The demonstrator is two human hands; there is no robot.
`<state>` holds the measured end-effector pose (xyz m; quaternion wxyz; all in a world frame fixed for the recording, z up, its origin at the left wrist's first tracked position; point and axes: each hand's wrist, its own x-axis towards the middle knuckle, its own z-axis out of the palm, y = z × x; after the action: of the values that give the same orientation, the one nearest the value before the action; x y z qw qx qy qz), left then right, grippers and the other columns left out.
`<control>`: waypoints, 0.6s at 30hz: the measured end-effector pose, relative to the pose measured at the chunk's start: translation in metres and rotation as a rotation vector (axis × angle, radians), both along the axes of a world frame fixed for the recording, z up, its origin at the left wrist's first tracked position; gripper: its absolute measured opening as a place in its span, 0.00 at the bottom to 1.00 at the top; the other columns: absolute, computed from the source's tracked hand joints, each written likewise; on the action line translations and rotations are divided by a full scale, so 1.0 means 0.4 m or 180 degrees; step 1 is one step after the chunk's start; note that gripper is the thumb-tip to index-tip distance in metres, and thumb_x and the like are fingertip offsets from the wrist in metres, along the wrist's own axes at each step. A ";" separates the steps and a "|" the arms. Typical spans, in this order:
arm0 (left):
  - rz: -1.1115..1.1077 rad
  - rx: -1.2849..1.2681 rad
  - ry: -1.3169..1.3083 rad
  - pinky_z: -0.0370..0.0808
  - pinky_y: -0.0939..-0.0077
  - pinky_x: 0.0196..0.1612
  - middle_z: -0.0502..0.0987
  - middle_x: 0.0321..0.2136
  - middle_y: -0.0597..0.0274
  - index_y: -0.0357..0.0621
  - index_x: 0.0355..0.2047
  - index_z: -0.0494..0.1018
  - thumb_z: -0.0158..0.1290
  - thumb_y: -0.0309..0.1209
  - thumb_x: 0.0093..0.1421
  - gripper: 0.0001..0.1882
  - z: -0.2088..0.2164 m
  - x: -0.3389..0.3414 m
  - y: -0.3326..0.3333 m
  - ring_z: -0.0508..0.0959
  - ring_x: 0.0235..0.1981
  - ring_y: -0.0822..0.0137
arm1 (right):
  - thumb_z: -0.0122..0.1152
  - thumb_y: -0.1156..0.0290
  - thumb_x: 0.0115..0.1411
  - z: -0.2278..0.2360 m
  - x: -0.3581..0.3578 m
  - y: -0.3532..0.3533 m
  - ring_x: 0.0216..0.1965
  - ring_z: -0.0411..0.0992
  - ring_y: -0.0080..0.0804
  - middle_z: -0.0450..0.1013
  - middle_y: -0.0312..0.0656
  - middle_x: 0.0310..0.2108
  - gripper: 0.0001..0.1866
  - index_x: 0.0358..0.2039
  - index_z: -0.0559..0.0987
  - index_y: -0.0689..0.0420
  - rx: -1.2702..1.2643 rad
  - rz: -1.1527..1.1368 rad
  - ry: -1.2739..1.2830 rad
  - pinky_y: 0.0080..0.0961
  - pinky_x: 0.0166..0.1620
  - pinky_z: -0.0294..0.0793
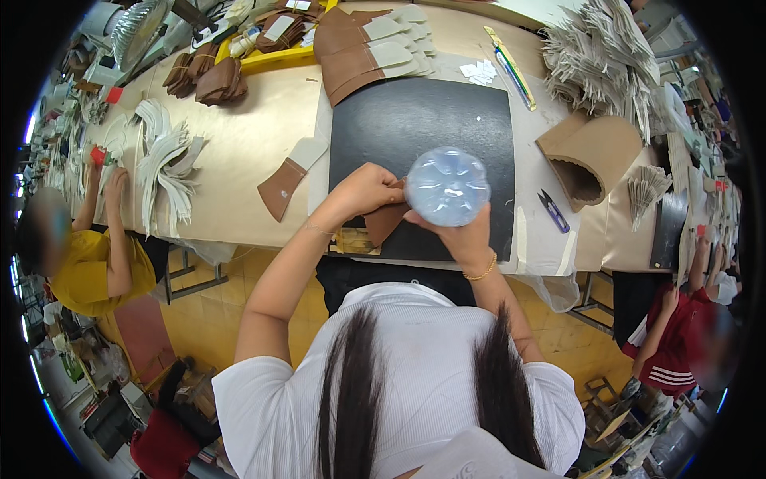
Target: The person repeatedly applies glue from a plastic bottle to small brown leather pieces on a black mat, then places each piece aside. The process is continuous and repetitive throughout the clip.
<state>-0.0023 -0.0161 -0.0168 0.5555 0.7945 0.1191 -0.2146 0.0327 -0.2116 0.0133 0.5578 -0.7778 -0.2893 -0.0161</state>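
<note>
My right hand point(469, 237) is closed around a clear plastic bottle point(448, 185), its rounded, lobed base facing up. The bottle hides most of those fingers and whatever lies under it. To its left, my left hand point(369, 191) pinches a brown leather-like piece point(386, 223) over the black mat point(423, 112). That piece hangs toward the mat's near edge, and its far end is hidden. Left of the mat lies another brown piece point(281, 188) with a pale end.
Overlapping brown-and-pale pieces point(351, 68) lie beyond the mat. Purple thread snips point(553, 211), a curled brown sheet point(594, 152) and pale strip stacks point(598, 60) are on the right. A yellow tray point(279, 60) stands far left. Co-workers sit at both sides, one in a yellow shirt point(100, 267).
</note>
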 end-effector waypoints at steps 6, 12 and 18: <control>-0.0037 -0.0008 0.0469 0.63 0.80 0.20 0.69 0.12 0.69 0.35 0.20 0.77 0.60 0.36 0.53 0.14 0.026 0.010 0.000 0.65 0.16 0.78 | 0.75 0.71 0.43 0.055 0.074 -0.065 0.40 0.74 0.28 0.76 0.38 0.38 0.22 0.40 0.78 0.61 0.0197 -0.0553 0.0953 0.25 0.44 0.73; 0.0214 -0.0267 -0.0136 0.64 0.76 0.16 0.68 0.10 0.61 0.33 0.21 0.77 0.59 0.34 0.50 0.13 -0.030 0.000 -0.003 0.65 0.12 0.74 | 0.78 0.65 0.38 0.030 0.003 0.054 0.33 0.78 0.35 0.79 0.44 0.29 0.23 0.34 0.79 0.62 0.0011 -0.0182 0.0018 0.26 0.37 0.75; -0.0145 0.0092 0.0388 0.66 0.78 0.21 0.71 0.13 0.65 0.34 0.21 0.76 0.61 0.35 0.52 0.14 0.035 0.012 0.002 0.66 0.16 0.77 | 0.76 0.68 0.41 0.048 0.095 -0.021 0.30 0.78 0.31 0.79 0.42 0.27 0.17 0.31 0.80 0.62 0.0181 -0.0858 0.0512 0.26 0.34 0.75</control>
<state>0.0025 -0.0154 -0.0028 0.5307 0.7904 0.1377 -0.2734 0.0708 -0.2199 0.0324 0.5937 -0.7922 -0.1362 -0.0366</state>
